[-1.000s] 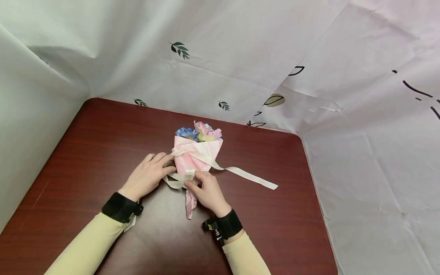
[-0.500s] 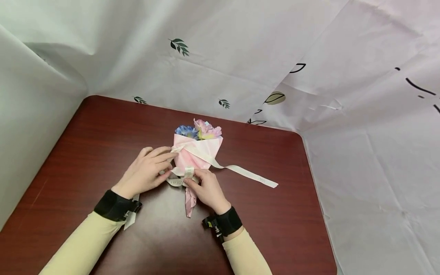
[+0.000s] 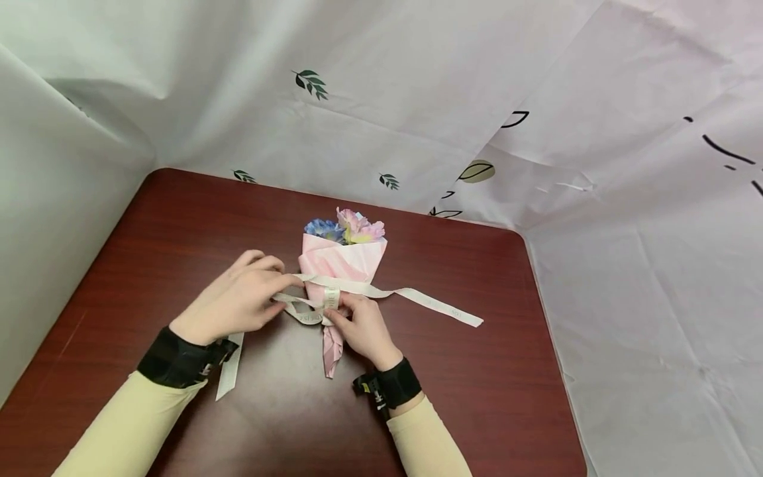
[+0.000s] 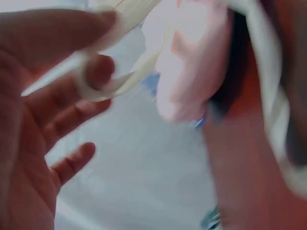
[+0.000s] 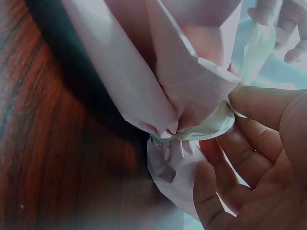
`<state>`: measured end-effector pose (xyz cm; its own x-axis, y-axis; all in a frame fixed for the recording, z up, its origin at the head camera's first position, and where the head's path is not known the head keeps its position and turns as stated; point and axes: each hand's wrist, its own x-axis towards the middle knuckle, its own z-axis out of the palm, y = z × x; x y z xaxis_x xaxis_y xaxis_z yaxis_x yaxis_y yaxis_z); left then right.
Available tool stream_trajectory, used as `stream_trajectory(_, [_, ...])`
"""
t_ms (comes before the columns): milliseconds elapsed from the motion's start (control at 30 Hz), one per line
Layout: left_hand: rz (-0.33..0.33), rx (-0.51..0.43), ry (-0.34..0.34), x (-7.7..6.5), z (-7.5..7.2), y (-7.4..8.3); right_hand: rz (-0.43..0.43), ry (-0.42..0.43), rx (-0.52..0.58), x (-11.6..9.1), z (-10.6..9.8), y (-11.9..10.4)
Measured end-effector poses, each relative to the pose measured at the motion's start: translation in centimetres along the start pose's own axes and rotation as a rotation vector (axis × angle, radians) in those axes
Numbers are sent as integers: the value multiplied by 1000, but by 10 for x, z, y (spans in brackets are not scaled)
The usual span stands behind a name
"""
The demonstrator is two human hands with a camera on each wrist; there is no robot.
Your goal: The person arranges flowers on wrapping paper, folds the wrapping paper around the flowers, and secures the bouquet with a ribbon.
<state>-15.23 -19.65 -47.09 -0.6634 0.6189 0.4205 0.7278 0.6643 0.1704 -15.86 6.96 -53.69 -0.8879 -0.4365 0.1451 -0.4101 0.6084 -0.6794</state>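
Note:
A small bouquet in pink paper (image 3: 346,262), with blue and pink flowers (image 3: 360,228), lies on the table. A cream printed ribbon (image 3: 438,305) is tied round its gathered neck. My left hand (image 3: 235,301), left of the bouquet, holds a stretch of ribbon; in the left wrist view the ribbon (image 4: 127,84) bends around a finger near the thumb. At the neck, my right hand (image 3: 366,331) pinches the ribbon (image 5: 216,122) between thumb and fingers. Below it the twisted paper tail (image 3: 332,351) sticks out. Part of the knot is hidden by the right fingers.
The dark red-brown table (image 3: 477,384) has rounded far corners. One ribbon end stretches right across it; another ribbon end (image 3: 229,374) hangs below the left wrist. White printed sheeting (image 3: 357,132) surrounds the table at the back and sides.
My left hand has pulled back to the left, drawing ribbon with it. The ribbon strip across the bouquet's front has slid lower toward the neck. My right hand stays at the neck.

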Motion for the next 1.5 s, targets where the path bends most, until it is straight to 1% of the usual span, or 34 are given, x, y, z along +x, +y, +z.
stream_trajectory(67, [6,83,-4,-1,-10,-3,-8,0,-6,0,1,2])
stream_trajectory(133, [6,150,7,-3,-20,-6,-6,2,-16,0,0,2])
stream_trajectory(233, [-2,217,33,-6,-33,-10,6,4,-30,0,0,2])
stream_trajectory(400, [-51,277,60,-13,-56,-15,12,9,-39,0,-1,2])
stream_trajectory(467, [-91,285,69,-17,-65,-15,12,8,-43,0,-1,2])
stream_trajectory(533, [-135,258,84,-22,-71,-14,18,7,-40,-1,-1,2])
stream_trajectory(567, [-150,236,92,-24,-72,-13,21,6,-41,-1,-1,2])
stream_trajectory(633, [-171,159,101,-26,-69,-7,25,9,-19,-2,-1,1])
stream_trajectory(700, [-173,61,92,-27,-59,3,22,19,19,-2,-1,-1])
stream_trajectory(767, [-172,-42,63,-26,-44,17,18,30,64,-2,0,-3])
stream_trajectory(867, [-174,-219,-14,-23,-18,38,24,52,129,0,1,-6])
stream_trajectory(933, [-164,-338,-88,-20,-2,51,38,68,148,1,2,-7])
stream_trajectory(1000, [-144,-452,-164,-18,10,60,56,79,149,3,3,-7])
stream_trajectory(1067, [-131,-528,-236,-17,17,66,67,83,134,3,4,-7])
stream_trajectory(1133, [-123,-571,-279,-19,18,68,70,85,106,4,4,-7])
stream_trajectory(1200, [-116,-584,-302,-22,13,66,72,84,89,5,4,-7])
stream_trajectory(1267, [-121,-572,-303,-26,1,61,70,90,70,6,4,-6])
stream_trajectory(1333, [-122,-543,-279,-29,-16,54,70,99,57,6,4,-5])
stream_trajectory(1500, [-150,-398,-189,-38,-67,36,80,97,27,7,3,-4])
